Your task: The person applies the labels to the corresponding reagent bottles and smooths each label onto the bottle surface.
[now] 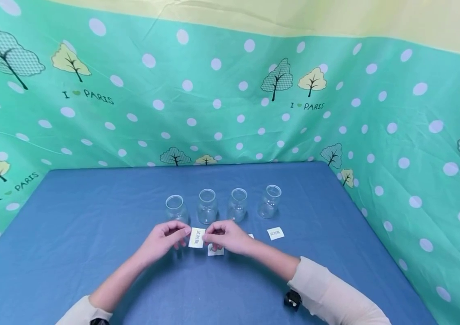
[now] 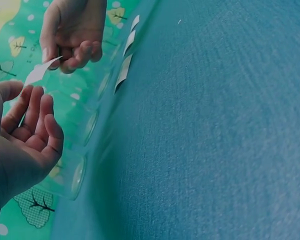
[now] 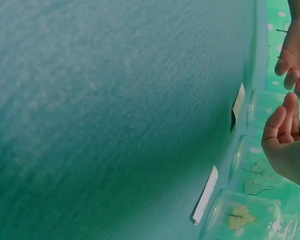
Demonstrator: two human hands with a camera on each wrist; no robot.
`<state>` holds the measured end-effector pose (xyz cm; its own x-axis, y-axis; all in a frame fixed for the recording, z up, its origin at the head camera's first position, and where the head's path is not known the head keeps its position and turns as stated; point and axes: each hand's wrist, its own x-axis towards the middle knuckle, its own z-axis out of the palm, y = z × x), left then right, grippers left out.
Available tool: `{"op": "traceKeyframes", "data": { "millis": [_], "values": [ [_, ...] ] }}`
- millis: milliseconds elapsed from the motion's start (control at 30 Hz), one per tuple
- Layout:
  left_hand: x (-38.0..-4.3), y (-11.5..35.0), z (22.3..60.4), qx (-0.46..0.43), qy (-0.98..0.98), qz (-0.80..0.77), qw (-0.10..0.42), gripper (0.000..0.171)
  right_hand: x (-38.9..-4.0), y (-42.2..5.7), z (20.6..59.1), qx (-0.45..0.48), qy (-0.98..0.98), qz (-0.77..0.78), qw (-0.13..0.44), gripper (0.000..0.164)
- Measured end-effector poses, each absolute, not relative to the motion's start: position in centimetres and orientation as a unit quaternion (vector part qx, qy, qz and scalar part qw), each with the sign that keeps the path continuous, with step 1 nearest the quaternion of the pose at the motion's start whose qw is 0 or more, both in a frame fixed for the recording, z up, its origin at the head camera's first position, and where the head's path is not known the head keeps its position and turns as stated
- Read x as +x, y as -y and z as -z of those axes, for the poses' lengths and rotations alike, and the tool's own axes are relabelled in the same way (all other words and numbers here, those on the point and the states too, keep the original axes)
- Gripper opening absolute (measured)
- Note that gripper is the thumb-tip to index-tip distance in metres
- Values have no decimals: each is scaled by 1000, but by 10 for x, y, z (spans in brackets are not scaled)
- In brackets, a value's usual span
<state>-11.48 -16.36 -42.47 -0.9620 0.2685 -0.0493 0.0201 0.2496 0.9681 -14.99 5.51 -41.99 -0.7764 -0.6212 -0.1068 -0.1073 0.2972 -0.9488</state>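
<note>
Between both hands, above the table, is a small white paper label point(image 1: 196, 238) with printed dark characters. My left hand point(image 1: 166, 235) pinches its left edge between thumb and index finger. The thumb and fingertips of my right hand point(image 1: 230, 236) pinch the opposite edge. Seen from the left wrist, the held label point(image 2: 39, 74) looks thin and slightly curved. Another label point(image 1: 215, 250) lies below my right fingers, partly covered by them. Just behind the left hand stands a clear glass jar point(image 1: 175, 206), its lower part partly hidden.
Beyond the hands, more open-topped glass jars continue the row: one point(image 1: 207, 207), another point(image 1: 237, 206) and a rightmost jar point(image 1: 269, 202). A printed label point(image 1: 275, 233) lies before the rightmost jar. One more label point(image 1: 251, 235) peeks out behind the right wrist. Blue cloth point(image 1: 91, 216) covers the table.
</note>
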Motion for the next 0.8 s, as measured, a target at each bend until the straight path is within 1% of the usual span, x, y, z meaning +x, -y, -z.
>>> {"op": "traceKeyframes", "data": {
  "millis": [233, 500, 800],
  "values": [
    [-117, 169, 426, 121, -768, -616, 129, 26, -152, -55, 421, -255, -772, 524, 253, 16],
    [-118, 171, 426, 152, -751, -624, 157, 22, -151, -55, 418, -289, -791, 474, 257, 12],
    [-118, 175, 422, 174, -772, -578, 201, 23, -154, -58, 416, -272, -797, 474, 255, 14]
  ]
}}
